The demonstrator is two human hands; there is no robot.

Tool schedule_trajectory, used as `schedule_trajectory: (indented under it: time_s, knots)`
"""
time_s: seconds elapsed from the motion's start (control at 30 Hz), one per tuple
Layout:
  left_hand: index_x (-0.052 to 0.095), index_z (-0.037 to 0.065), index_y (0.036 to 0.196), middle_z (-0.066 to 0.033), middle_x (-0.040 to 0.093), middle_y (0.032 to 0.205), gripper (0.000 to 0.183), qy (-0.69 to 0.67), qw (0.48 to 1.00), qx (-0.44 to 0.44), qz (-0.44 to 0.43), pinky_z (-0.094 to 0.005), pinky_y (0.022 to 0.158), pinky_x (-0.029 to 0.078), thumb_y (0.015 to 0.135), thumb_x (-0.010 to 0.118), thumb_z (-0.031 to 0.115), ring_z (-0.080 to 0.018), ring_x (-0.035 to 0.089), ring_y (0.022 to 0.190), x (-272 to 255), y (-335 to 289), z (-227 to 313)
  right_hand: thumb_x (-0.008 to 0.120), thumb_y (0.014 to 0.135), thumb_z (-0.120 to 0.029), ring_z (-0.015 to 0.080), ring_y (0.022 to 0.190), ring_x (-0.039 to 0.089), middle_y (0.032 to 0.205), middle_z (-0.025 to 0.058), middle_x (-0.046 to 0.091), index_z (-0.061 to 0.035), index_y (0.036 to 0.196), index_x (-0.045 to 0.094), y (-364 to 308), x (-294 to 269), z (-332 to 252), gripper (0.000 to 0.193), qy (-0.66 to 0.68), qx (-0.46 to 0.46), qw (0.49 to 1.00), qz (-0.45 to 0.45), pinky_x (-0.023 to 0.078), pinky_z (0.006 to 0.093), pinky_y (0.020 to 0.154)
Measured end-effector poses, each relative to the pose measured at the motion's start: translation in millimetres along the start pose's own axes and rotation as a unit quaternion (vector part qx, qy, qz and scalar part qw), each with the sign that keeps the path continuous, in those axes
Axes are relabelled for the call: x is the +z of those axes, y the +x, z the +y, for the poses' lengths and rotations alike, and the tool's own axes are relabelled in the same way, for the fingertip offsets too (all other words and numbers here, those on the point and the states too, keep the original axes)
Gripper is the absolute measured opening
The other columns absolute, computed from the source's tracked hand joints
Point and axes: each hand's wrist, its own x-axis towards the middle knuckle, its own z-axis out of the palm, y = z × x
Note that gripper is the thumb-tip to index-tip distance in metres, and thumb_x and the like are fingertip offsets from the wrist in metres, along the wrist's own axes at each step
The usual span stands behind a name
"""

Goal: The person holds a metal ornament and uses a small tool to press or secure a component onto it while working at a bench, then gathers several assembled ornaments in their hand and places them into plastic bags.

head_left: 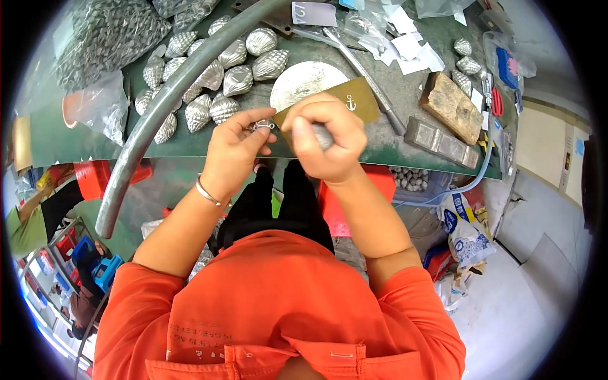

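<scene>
My left hand (pixel 239 144) pinches a small silver metal piece (pixel 262 125) with a tiny ring at its end, between thumb and fingers. Close beside it, my right hand (pixel 330 136) is curled closed around a stiff olive-brown sheet (pixel 362 101) that looks like sandpaper. The sheet carries a white printed mark and sticks out past the knuckles. Something greyish shows within the right palm, partly hidden by the fingers. Just beyond both hands lies a pale round disc (pixel 304 82) on the green bench (pixel 209 142). Silver ribbed shell-shaped pieces (pixel 237 80) cluster beyond the left hand.
A thick grey tube (pixel 158 123) arches across the left. A bag of small metal parts (pixel 111 41) lies far left. To the right are a metal rod (pixel 373 82), a worn wooden block (pixel 451 107) and a metal bar (pixel 441 142). A red container (pixel 358 196) stands below the bench edge.
</scene>
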Motion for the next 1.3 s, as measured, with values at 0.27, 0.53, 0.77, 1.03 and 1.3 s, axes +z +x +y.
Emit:
schedule_trajectory:
  time_s: [0.27,0.53,0.77,1.03,1.3]
  knots:
    - [0.059,0.0,0.088,-0.0037,0.057,0.08,0.018,0.268,0.931,0.248,0.026,-0.0208,0.061,0.045,0.072,0.065,-0.002,-0.01,0.053,0.066,27,5,-15,0.055,0.074,0.005,0.0136,0.058,0.056,0.065,0.0085,0.058,0.001,0.071,0.053,4,-19,9,0.005,-0.009,0.05,0.997,0.065,0.045,0.0247,0.054]
    - [0.059,-0.001,0.09,-0.0076,0.055,0.086,0.013,0.264,0.914,0.308,0.008,-0.023,0.062,0.047,0.077,0.058,-0.002,-0.0131,0.056,0.067,27,19,-12,0.046,0.082,0.002,0.0141,0.059,0.054,0.067,0.0105,0.058,0.0011,0.078,0.048,6,-36,-3,0.005,0.045,0.061,0.99,0.123,0.046,0.026,0.058]
    - [0.052,-0.003,0.097,-0.0115,0.061,0.094,0.016,-0.025,0.998,0.059,-0.001,-0.0222,0.061,0.047,0.083,0.057,0.005,-0.0132,0.059,0.075,8,10,1,0.049,0.079,0.002,0.0159,0.058,0.055,0.067,0.0112,0.058,0.0017,0.077,0.049,8,-25,-18,0.002,0.055,0.039,0.994,0.086,0.046,0.0266,0.056]
    - [0.054,-0.004,0.096,-0.0083,0.059,0.083,0.017,-0.164,0.985,0.002,0.046,-0.0228,0.06,0.047,0.08,0.052,0.0,-0.0128,0.057,0.07,7,-5,4,0.056,0.073,0.004,0.0166,0.056,0.055,0.064,0.0084,0.056,0.0003,0.076,0.053,-1,0,9,0.005,-0.056,-0.044,0.997,-0.024,0.045,0.0266,0.052]
    - [0.059,0.001,0.092,-0.008,0.051,0.081,0.027,0.333,0.867,0.369,-0.035,-0.0266,0.059,0.044,0.067,0.066,0.0,-0.018,0.052,0.067,19,6,-6,0.043,0.085,-0.002,0.016,0.057,0.054,0.068,0.0123,0.056,0.0014,0.081,0.047,24,-34,-17,0.007,0.085,0.085,0.983,0.14,0.046,0.0281,0.055]
